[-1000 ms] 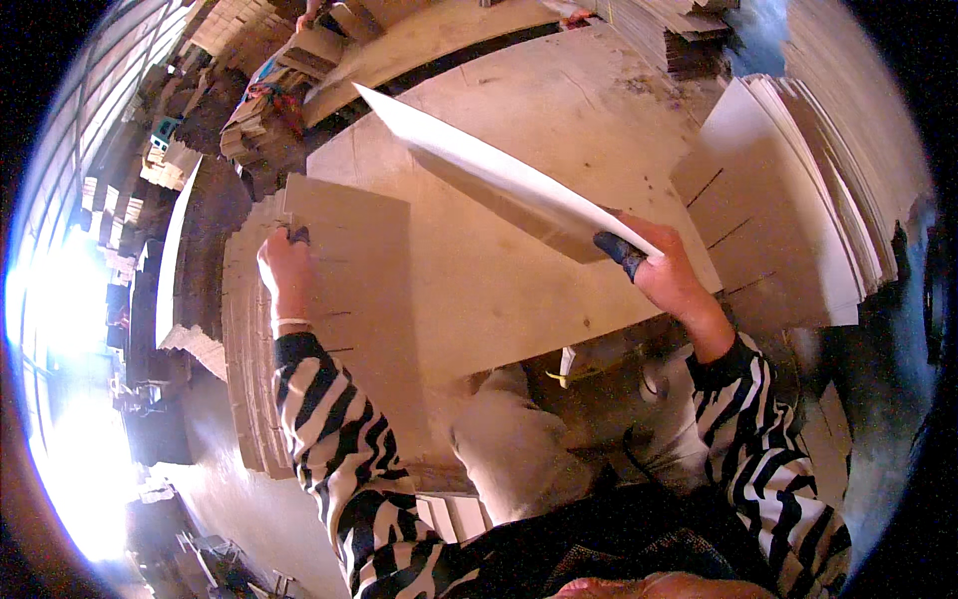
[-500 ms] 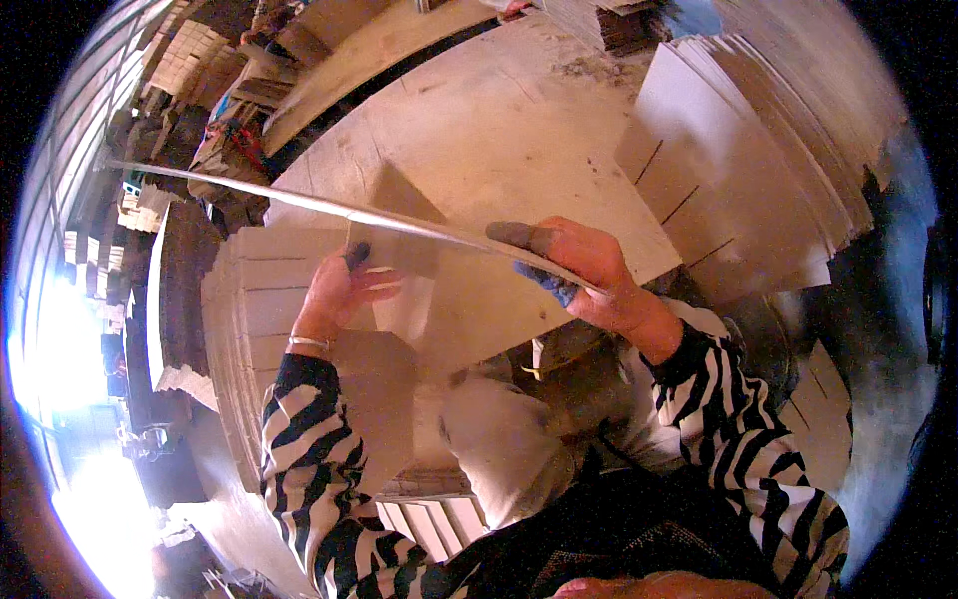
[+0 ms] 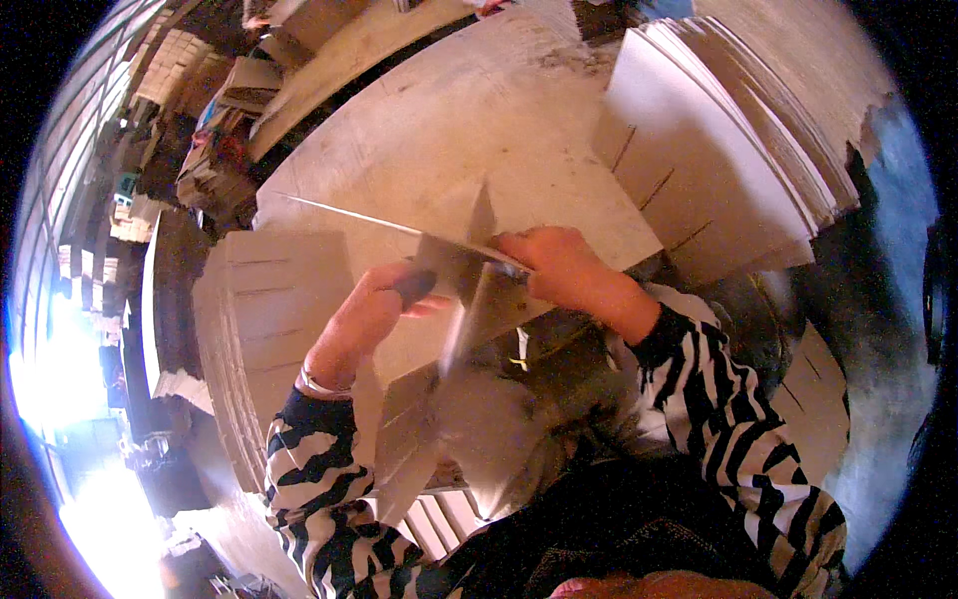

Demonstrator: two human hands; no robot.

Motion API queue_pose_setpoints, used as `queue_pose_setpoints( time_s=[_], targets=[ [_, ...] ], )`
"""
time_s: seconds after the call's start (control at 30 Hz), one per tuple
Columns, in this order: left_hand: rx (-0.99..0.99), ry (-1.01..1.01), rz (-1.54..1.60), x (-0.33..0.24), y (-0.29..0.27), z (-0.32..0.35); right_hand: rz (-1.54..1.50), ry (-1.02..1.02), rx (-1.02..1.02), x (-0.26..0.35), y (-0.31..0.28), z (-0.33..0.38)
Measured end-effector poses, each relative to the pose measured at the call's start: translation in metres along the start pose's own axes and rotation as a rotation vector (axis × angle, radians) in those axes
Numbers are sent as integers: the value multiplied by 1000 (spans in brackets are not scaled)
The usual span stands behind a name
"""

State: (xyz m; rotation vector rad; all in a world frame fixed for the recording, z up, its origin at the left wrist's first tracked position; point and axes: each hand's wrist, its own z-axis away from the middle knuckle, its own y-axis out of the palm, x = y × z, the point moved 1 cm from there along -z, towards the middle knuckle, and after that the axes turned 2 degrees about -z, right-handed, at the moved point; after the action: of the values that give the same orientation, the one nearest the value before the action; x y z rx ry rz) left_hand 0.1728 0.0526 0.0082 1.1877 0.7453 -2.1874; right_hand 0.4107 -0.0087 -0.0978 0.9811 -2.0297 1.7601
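Far left: a blaze of white light (image 3: pixel 70 349), and beside it a dim clutter whose details are too small to tell.
Left stack: slotted cardboard sheets (image 3: pixel 274 304) lie piled up, short dark cuts showing across the top one.
Left hand: here it is (image 3: pixel 364 314), in from below on a black-and-white striped sleeve (image 3: pixel 319 449), pale band (image 3: pixel 324 386) at the wrist, a dark cover on the thumb; the fingers bend in toward the card, but whether they pinch it, I cannot tell.
Long sheet: thin and pale (image 3: pixel 399 229), nearly edge-on over the wooden tabletop (image 3: pixel 449 130), slanting down from upper left to the right hand.
Crossing piece: a second card piece (image 3: pixel 465 324), blurred, runs across the sheet's line between the two hands; how the pair join is unclear.
Right hand: this one (image 3: pixel 574 270) has the long sheet's near end pinched between thumb and fingers.
Right stack: pale slotted sheets (image 3: pixel 689 140), fanned at their far edge, jut past the tabletop's right-hand corner.
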Motion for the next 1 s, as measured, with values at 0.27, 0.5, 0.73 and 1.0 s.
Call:
queue_pose_setpoints(
  time_s=[0.27,0.5,0.73,1.0],
  targets=[
    [-1274,-346,-1504,72,-196,27,-133,8,-53,40,-20,-2],
    [-1518,-563,-1186,137,-291,85,-106,10,-45,34,-8,-10],
    [-1468,-124,-1316,102,-283,89,-128,-80,-134,27,-2,-7],
    [-712,-109,-542,61,-264,52,-289,-343,-246,31,-17,-6]
  ],
)
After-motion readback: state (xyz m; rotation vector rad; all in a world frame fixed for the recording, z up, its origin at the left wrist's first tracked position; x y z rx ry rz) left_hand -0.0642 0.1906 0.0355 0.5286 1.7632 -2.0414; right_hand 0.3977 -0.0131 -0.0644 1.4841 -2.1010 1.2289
